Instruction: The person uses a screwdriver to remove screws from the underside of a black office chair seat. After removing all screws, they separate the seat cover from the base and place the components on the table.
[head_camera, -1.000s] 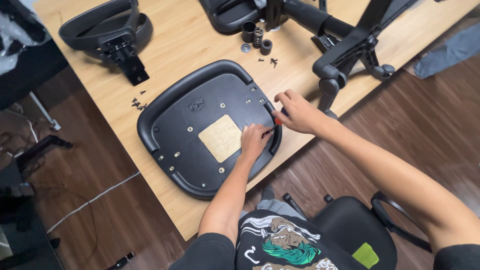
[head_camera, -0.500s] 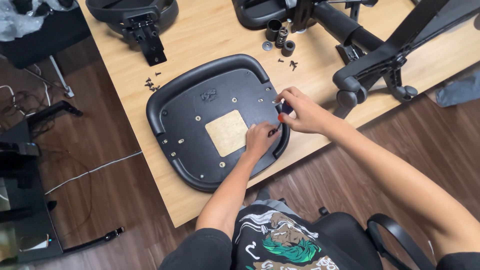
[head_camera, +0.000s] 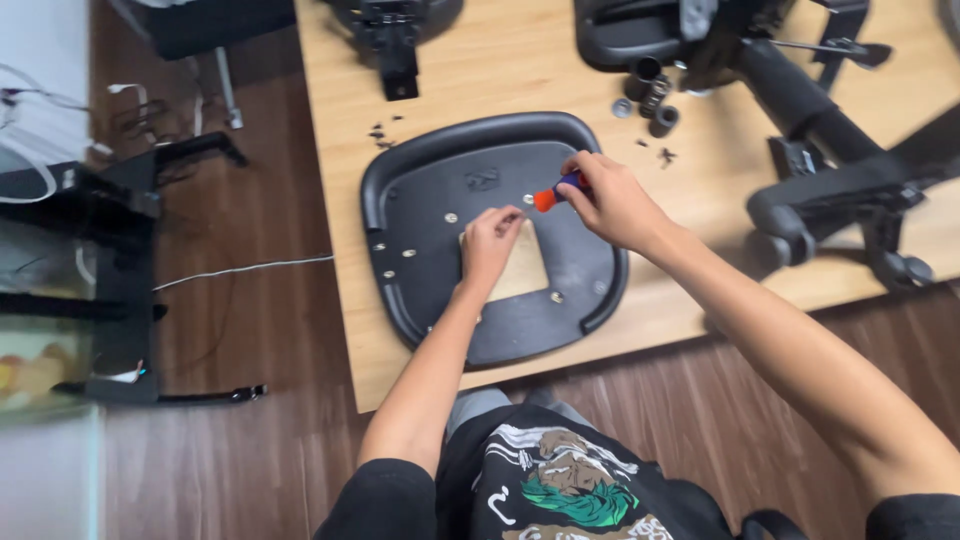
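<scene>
Both my hands have shifted inward across the black chair seat pan (head_camera: 440, 250), which lies underside-up on the wooden counter (head_camera: 330, 100). My right hand (head_camera: 612, 205) has its fingers closed around a small screwdriver (head_camera: 556, 190) with an orange-and-blue handle. My left hand (head_camera: 490, 245) pinches something tiny over the tan label (head_camera: 528, 270); whether it grips anything, I can't tell.
</scene>
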